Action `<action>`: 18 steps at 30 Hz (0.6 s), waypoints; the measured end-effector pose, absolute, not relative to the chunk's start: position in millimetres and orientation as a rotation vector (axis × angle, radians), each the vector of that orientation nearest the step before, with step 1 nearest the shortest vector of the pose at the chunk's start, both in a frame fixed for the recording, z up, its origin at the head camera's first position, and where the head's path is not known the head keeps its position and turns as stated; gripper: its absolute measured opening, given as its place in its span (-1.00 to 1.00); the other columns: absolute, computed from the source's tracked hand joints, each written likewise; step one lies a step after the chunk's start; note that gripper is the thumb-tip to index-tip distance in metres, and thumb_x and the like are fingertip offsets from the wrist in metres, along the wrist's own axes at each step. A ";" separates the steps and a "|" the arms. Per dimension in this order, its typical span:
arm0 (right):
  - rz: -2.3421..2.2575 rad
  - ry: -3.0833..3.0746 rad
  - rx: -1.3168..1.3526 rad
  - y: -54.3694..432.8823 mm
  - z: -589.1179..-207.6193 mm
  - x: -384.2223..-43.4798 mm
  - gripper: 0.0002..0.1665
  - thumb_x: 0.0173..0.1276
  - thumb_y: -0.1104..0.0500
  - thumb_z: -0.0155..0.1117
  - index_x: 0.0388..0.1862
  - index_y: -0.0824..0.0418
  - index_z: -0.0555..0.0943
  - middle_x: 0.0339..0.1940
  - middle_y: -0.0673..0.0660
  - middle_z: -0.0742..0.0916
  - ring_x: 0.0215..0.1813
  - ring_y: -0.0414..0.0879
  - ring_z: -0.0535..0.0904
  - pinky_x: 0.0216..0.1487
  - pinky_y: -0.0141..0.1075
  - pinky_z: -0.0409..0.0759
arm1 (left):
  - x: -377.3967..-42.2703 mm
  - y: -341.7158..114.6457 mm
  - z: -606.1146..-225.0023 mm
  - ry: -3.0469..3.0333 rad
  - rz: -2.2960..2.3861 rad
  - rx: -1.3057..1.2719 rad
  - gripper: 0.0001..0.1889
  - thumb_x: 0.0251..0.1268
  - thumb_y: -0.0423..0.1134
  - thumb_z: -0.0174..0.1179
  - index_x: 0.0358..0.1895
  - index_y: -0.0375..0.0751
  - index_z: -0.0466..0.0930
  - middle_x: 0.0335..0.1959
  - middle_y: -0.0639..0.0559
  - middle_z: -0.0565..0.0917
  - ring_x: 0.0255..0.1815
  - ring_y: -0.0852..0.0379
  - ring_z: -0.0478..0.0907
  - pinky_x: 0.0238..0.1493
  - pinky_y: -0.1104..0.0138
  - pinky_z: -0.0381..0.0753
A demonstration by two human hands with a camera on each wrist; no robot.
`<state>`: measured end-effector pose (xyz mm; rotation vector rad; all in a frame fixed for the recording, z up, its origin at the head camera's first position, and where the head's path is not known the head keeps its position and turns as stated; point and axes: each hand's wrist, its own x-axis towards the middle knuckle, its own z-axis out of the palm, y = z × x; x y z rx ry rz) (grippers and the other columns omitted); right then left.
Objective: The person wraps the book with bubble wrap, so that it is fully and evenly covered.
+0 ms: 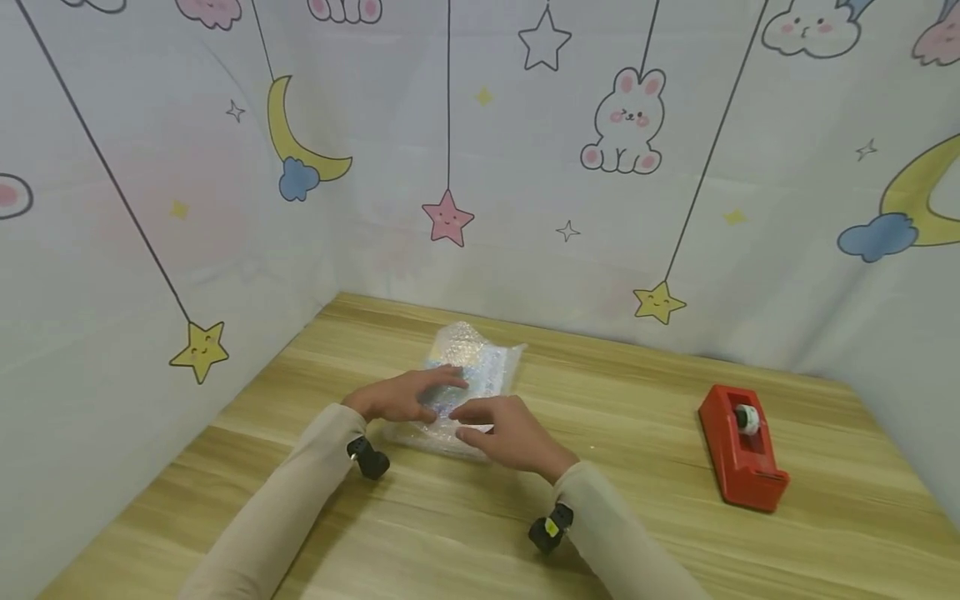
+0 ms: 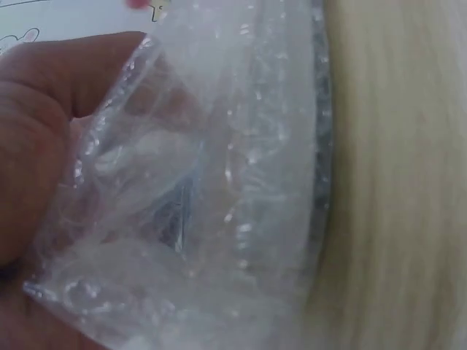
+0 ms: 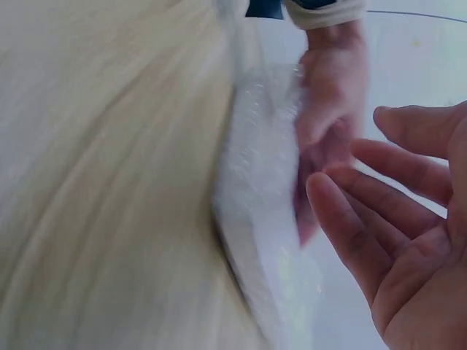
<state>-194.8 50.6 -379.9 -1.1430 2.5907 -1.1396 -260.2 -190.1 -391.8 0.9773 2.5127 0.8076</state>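
Note:
A bubble-wrapped package (image 1: 491, 367) lies flat on the table, pale blue and yellow showing through its clear wrap. My left hand (image 1: 397, 395) is over its left side, thumb and fingers apart. In the left wrist view, a loose flap of bubble wrap (image 2: 248, 168) partly covers the fingers of that hand (image 2: 29, 146). Just above the package's near right part is my right hand (image 1: 513, 429). The right wrist view shows this hand (image 3: 416, 233) with its fingers spread and nothing held, apart from the package (image 3: 259, 146). What exactly the wrap contains is blurred.
On the right side of the wood-grain table (image 1: 615, 517) stands a red tape dispenser (image 1: 738, 450) with a roll of tape in it. A white curtain (image 1: 525, 150) printed with stars, moons and rabbits hangs behind and at the sides.

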 end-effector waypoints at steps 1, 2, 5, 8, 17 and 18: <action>-1.154 2.584 -1.135 54.9 -376.9 -192.7 -0.67 0.49 0.15 0.20 0.12 0.24 0.68 0.09 0.15 0.79 0.12 0.02 0.75 0.08 -0.23 0.73 | -260.1 -189.9 -392.3 2.521 0.801 0.985 -0.29 0.17 -0.48 0.19 0.47 -0.09 0.36 0.65 -0.15 0.09 0.68 -0.25 -0.08 0.57 -0.26 0.01; -1.162 2.582 -1.129 60.0 -374.3 -190.9 -0.68 0.49 0.14 0.20 0.11 0.24 0.69 0.07 0.15 0.79 0.09 0.00 0.76 0.04 -0.27 0.73 | -260.0 -189.5 -392.7 2.527 0.795 0.988 -0.29 0.16 -0.47 0.18 0.47 -0.09 0.36 0.65 -0.16 0.10 0.67 -0.25 -0.07 0.57 -0.25 0.02; -1.184 2.578 -1.111 78.6 -365.2 -186.5 -0.69 0.49 0.13 0.21 0.08 0.23 0.70 0.02 0.14 0.81 -0.01 -0.07 0.77 -0.06 -0.33 0.72 | -259.6 -188.0 -393.3 2.544 0.771 0.994 -0.28 0.14 -0.45 0.17 0.47 -0.11 0.35 0.64 -0.17 0.10 0.67 -0.25 -0.07 0.58 -0.24 0.03; -1.197 2.609 -1.073 104.6 -358.2 -182.7 -0.72 0.49 0.12 0.22 0.06 0.19 0.71 -0.03 0.14 0.82 -0.11 -0.18 0.76 -0.18 -0.39 0.72 | -259.3 -186.2 -393.0 2.557 0.741 1.007 -0.28 0.13 -0.43 0.15 0.47 -0.14 0.34 0.64 -0.19 0.10 0.68 -0.25 -0.09 0.59 -0.22 0.01; -1.168 2.813 -0.763 208.2 -346.6 -164.1 -0.72 0.51 0.08 0.21 0.07 0.17 0.68 -0.10 0.11 0.82 -0.25 -0.39 0.71 -0.31 -0.35 0.72 | -255.8 -185.3 -391.9 2.620 0.642 1.069 -0.27 0.09 -0.39 0.15 0.46 -0.20 0.35 0.63 -0.24 0.11 0.66 -0.30 -0.06 0.57 -0.21 0.09; -1.166 2.834 -0.727 219.1 -345.6 -161.7 -0.71 0.51 0.08 0.21 0.07 0.17 0.68 -0.10 0.11 0.82 -0.24 -0.40 0.71 -0.31 -0.36 0.71 | -255.0 -185.6 -392.1 2.630 0.637 1.076 -0.27 0.08 -0.38 0.15 0.46 -0.20 0.36 0.62 -0.26 0.12 0.65 -0.32 -0.04 0.56 -0.22 0.13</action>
